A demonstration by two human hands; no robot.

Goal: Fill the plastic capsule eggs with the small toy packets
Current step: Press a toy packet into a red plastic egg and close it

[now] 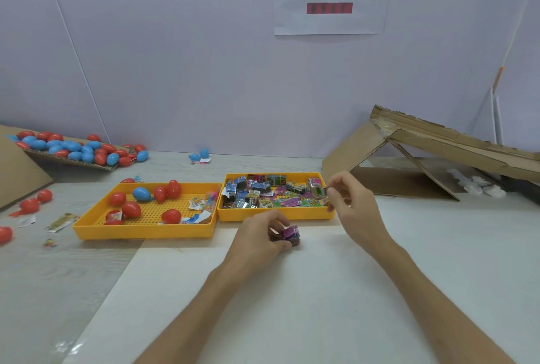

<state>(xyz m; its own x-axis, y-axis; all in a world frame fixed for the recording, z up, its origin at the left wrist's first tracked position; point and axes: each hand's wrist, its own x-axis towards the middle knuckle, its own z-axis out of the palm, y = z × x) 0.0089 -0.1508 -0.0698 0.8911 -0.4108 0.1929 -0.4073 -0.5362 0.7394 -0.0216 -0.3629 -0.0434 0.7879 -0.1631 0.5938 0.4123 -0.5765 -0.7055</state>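
My left hand [263, 235] rests on the table just in front of the trays, closed around a dark red egg half [292, 239] with purple toy packets sticking out of it. My right hand [349, 203] hovers over the right front corner of the right yellow tray [274, 214], pinching a small green packet [323, 191] between thumb and fingers. That tray is full of small toy packets [263, 192]. The left yellow tray [140, 230] holds several red eggs [131, 209], one blue egg [141, 193] and some loose packets.
A cardboard sheet at the far left carries a pile of red and blue eggs [76, 149]. Loose red eggs [29, 206] and wrappers lie at the left edge. A blue egg [204, 153] sits by the back wall. A collapsed cardboard box [423, 153] stands at the right.
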